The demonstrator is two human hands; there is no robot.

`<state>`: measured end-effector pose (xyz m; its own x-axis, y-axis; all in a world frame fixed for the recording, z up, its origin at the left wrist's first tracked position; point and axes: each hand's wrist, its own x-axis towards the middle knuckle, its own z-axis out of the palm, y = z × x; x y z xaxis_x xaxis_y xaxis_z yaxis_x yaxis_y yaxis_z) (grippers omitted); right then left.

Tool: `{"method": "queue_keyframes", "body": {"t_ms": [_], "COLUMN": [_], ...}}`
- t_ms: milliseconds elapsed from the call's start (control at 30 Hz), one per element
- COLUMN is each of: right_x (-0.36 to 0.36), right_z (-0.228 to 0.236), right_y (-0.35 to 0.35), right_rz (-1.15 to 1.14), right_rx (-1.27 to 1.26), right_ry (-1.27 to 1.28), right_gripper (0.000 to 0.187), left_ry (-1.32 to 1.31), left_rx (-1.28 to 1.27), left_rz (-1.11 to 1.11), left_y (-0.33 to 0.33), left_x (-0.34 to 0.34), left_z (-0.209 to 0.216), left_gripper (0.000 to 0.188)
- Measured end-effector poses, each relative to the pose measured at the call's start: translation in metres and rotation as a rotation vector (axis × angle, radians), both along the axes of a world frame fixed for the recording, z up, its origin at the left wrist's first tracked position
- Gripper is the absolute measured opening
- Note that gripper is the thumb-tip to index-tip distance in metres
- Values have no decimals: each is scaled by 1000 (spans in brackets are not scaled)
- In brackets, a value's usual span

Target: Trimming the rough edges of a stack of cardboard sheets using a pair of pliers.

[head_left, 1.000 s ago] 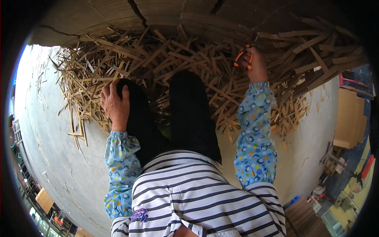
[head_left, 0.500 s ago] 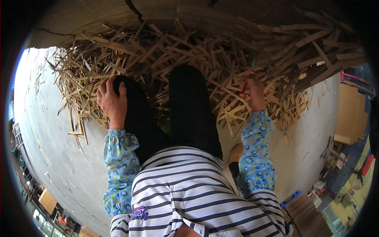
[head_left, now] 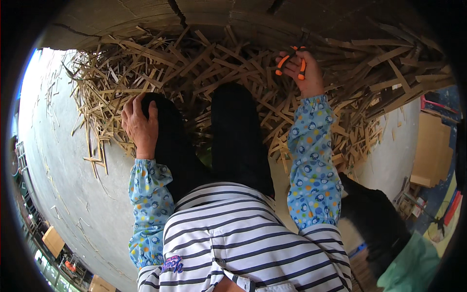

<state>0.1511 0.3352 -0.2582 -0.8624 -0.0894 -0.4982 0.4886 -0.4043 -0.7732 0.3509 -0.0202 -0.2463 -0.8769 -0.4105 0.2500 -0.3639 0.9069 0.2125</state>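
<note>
Since the frame half a second ago, your right grip has advanced away from your body, and the handles of the orange-and-black pliers now show spread apart. A second person's dark trouser leg and green garment have entered at the lower right. Your left grip remains in position on your left knee.

Right arm: extended forward, with the forearm in its patterned blue sleeve running nearly straight ahead. The palm side is partly turned toward you. The right grip is closed around the pliers; one handle lies across the fingers, the other along the palm. The pliers' head points away from you, toward the dark, cracked wooden slab; the background is too dark to tell whether its jaws are open or touching anything.

Left arm: forward, fingers slightly spread and curved over the outer side of the knee, thumb on top. The left grip is relaxed, holding no tool.

The pliers are above the right part of the heap of thin brown strips. This heap spreads in front of your knees and spills onto the grey floor.
</note>
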Motion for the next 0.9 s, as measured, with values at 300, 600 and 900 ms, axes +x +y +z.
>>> {"method": "queue_keyframes", "body": {"t_ms": [300, 600, 900], "right_x": [121, 63, -4], "right_z": [-85, -51, -33], "right_y": [39, -33, -77], "right_rz": [48, 239, 184], "right_rx": [177, 292, 434], "right_ry": [-155, 13, 120], "right_gripper": [42, 22, 20], "left_ry": [22, 36, 29], "left_rx": [-33, -25, -5], "left_rz": [4, -11, 34], "left_y": [2, 1, -6], "left_x": [-4, 0, 3], "left_z": [5, 1, -1], "left_gripper": [34, 34, 34]}}
